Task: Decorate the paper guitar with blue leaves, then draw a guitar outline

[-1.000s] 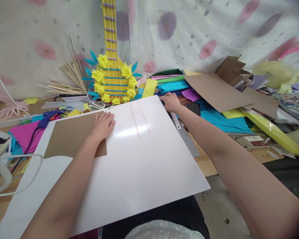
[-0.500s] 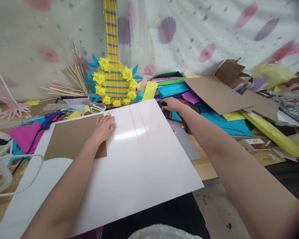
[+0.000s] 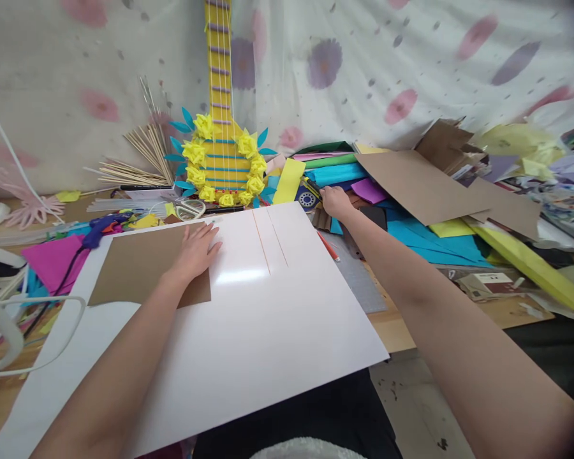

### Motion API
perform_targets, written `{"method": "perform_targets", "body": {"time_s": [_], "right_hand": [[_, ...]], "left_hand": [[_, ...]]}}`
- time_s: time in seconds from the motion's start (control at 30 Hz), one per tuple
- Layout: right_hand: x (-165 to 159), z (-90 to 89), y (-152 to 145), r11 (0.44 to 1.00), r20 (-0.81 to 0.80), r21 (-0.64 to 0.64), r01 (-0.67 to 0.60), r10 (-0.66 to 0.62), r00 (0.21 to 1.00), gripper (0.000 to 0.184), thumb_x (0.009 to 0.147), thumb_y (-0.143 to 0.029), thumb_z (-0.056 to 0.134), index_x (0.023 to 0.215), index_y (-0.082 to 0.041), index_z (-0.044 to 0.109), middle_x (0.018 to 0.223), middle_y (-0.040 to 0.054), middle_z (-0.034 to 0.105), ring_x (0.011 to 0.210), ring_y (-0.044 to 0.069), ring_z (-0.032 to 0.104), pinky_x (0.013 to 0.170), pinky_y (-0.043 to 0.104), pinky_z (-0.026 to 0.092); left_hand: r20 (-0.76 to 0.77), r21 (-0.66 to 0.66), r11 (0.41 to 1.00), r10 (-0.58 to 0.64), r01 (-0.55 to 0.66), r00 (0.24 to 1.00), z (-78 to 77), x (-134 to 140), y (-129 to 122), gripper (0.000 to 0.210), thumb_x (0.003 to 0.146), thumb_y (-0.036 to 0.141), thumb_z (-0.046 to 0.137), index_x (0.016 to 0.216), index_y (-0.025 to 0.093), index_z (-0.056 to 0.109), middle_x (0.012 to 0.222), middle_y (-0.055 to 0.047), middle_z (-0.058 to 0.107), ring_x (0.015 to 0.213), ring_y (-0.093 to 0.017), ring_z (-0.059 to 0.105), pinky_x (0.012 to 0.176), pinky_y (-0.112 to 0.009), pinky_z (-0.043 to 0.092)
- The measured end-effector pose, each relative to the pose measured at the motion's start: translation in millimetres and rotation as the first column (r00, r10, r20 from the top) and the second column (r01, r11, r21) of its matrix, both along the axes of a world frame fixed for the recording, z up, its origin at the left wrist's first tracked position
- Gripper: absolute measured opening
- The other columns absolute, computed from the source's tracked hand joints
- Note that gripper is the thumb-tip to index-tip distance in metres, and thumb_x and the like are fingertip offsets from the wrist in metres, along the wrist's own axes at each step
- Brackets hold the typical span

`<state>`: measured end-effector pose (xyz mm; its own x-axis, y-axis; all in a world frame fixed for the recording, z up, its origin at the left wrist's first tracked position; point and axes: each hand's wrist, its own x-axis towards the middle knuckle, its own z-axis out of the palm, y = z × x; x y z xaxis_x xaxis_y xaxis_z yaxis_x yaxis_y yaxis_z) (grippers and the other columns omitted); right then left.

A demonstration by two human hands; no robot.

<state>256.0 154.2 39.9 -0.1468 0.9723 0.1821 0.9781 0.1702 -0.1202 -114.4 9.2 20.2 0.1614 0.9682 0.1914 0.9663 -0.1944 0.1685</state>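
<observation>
My left hand (image 3: 198, 252) lies flat with its fingers spread over the edge of a brown cardboard piece (image 3: 134, 258). That piece rests on a large white board (image 3: 277, 331), which bears two thin orange lines near its far edge. My right hand (image 3: 335, 203) reaches past the board's far right corner, its fingers closed around a slim yellow and black utility knife (image 3: 312, 186). Beside the knife is a dark blue round object (image 3: 307, 200) with a ring of holes. Nearer me, an orange pen (image 3: 328, 247) sits by the board's right edge.
A yellow paper-flowered guitar (image 3: 226, 159) stands at the back, with wooden skewers (image 3: 148, 156) to its left. Coloured paper (image 3: 430, 239) and cardboard sheets (image 3: 418, 182) pile up at right. A white curved tube (image 3: 0, 325) rises at left.
My right hand has closed on the utility knife, which now shows beyond its fingers. My left hand stays flat on the cardboard. Another person's hand at far right has gone from view.
</observation>
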Motion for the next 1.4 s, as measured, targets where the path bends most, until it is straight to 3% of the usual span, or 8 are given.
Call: {"method": "perform_targets", "body": {"time_s": [0.3,0.37,0.5,0.6,0.7,1.03,1.23,1.4], "right_hand": [[-14,1.9,-7,0.999,-0.54,-0.049,-0.014,-0.015,0.842,0.045,0.093,-0.045,0.024,0.085,-0.018,0.058,0.081,0.0103,0.064,0.079,0.023,0.058,0.076,0.038,0.047],[-20,6.6,-16,0.993,-0.741,-0.089,-0.083,-0.01,0.672,0.045,0.093,-0.048,0.024,0.085,-0.019,0.056,0.073,0.0059,0.062,0.066,0.018,0.058,0.065,0.033,0.049],[-32,20.3,-41,0.934,-0.984,-0.154,-0.322,-0.115,0.136,0.017,0.085,-0.036,0.052,0.085,-0.019,0.051,0.072,0.0014,0.061,0.063,0.014,0.061,0.066,0.032,0.053],[-40,24.3,-56,0.865,-0.97,-0.224,-0.449,-0.244,0.013,0.019,0.077,-0.016,0.058,0.093,-0.02,0.049,0.077,0.0005,0.062,0.065,0.013,0.062,0.068,0.035,0.056],[-49,18.0,-64,0.854,-0.961,-0.26,-0.451,-0.273,0.038,0.022,0.079,-0.009,0.052,0.096,-0.021,0.048,0.077,-0.0002,0.061,0.063,0.012,0.062,0.061,0.03,0.056],[-87,-16.5,-89,0.915,-0.899,-0.301,-0.268,-0.179,0.399,0.01,0.087,-0.017,0.047,0.097,-0.02,0.045,0.07,-0.0026,0.058,0.047,0.006,0.052,0.04,0.016,0.041],[-87,-28.3,-87,0.956,-0.908,-0.257,-0.139,-0.19,0.373,0.015,0.084,-0.03,0.057,0.083,-0.02,0.046,0.06,-0.003,0.06,0.04,0.005,0.047,0.034,0.015,0.035],[-92,-42.2,-88,0.977,-0.943,-0.204,-0.056,-0.181,0.28,0.024,0.081,-0.036,0.06,0.076,-0.021,0.042,0.056,-0.0053,0.058,0.035,0.004,0.045,0.03,0.014,0.033]], "left_hand": [[-0.027,-0.156,0.988,-0.008,0.003,1.0,-22.4,18,3,0.051,0.091,0.038,0.033,0.138,0.019,0.042,0.149,-0.011,0.032,0.14,-0.025,0.024,0.113,-0.054,0.008],[-0.015,-0.159,0.987,0.008,-0.01,1.0,-24.8,22,6,0.052,0.092,0.038,0.031,0.139,0.018,0.04,0.15,-0.012,0.029,0.141,-0.025,0.022,0.113,-0.054,0.008],[-0.019,-0.164,0.986,0.032,-0.034,0.999,-22.6,28,13,0.053,0.092,0.037,0.029,0.14,0.017,0.038,0.151,-0.011,0.028,0.141,-0.024,0.02,0.114,-0.052,0.008],[-0.019,-0.154,0.986,0.056,-0.058,0.998,-21.9,35,20,0.054,0.092,0.037,0.028,0.14,0.014,0.039,0.151,-0.012,0.028,0.141,-0.025,0.02,0.115,-0.051,0.008],[0.009,-0.118,0.988,0.105,-0.104,0.994,-25.6,43,26,0.052,0.092,0.034,0.028,0.138,0.013,0.041,0.15,-0.013,0.03,0.141,-0.026,0.022,0.115,-0.051,0.01],[0.196,-0.027,0.983,0.184,-0.182,0.963,-13.5,25,20,0.05,0.09,0.026,0.032,0.136,0.01,0.042,0.151,-0.012,0.029,0.141,-0.021,0.021,0.117,-0.037,0.016],[0.086,-0.03,0.954,0.298,-0.297,0.951,-0.5,5,4,0.046,0.086,0.033,0.045,0.128,0.016,0.052,0.143,-0.011,0.043,0.134,-0.028,0.034,0.112,-0.042,0.028],[0.1,0.032,0.939,0.339,-0.344,0.935,8.3,18,33,0.037,0.085,0.029,0.046,0.117,0.017,0.059,0.124,-0.01,0.057,0.117,-0.026,0.051,0.097,-0.038,0.044]]}}
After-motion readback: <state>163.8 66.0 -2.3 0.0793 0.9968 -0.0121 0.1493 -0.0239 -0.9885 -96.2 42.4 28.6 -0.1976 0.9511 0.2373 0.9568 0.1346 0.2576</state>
